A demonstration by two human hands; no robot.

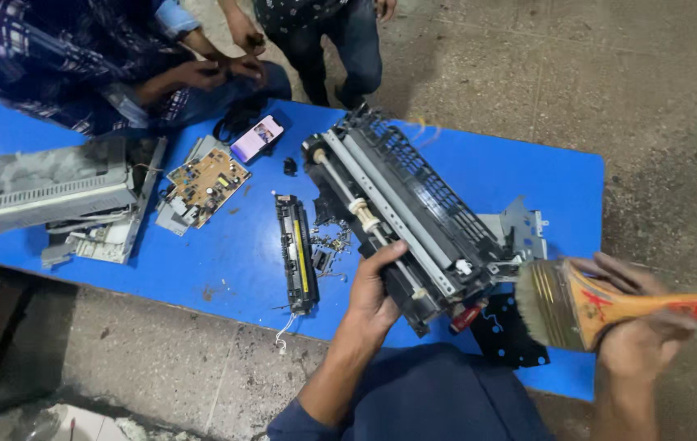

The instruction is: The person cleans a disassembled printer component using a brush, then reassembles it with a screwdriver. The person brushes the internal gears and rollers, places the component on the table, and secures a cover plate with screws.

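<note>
So you're gripping the near end of that black printer assembly point(401, 214) with your left hand point(375, 294), fingers wrapped over its edge and thumb coming up along the roller side. The unit is lying on the blue table point(234, 261) with its long axis running diagonally, from the near end by your left hand up and away toward the far left, where the white roller shaft point(348, 194) is pointing toward the other people. The rollers and metal bar are facing up.

Your right hand point(642, 327) is closed around the orange wooden handle of a wide paintbrush point(577, 304), fingers curled tight on it. The bristles are pointing left, toward the near right corner of the assembly, and they're sitting just beside it, not clearly touching. So the brush hand is off to the right of the thing and the left hand is the one actually on it.

Other stuff lying around: a narrow black strip part with a yellow stripe point(298, 253) just left of your left hand, a brown circuit board point(206, 184), a phone point(256, 138), and a grey printer housing point(46, 192) at the far left end. Another person's hands point(218, 72) are resting across the table.
</note>
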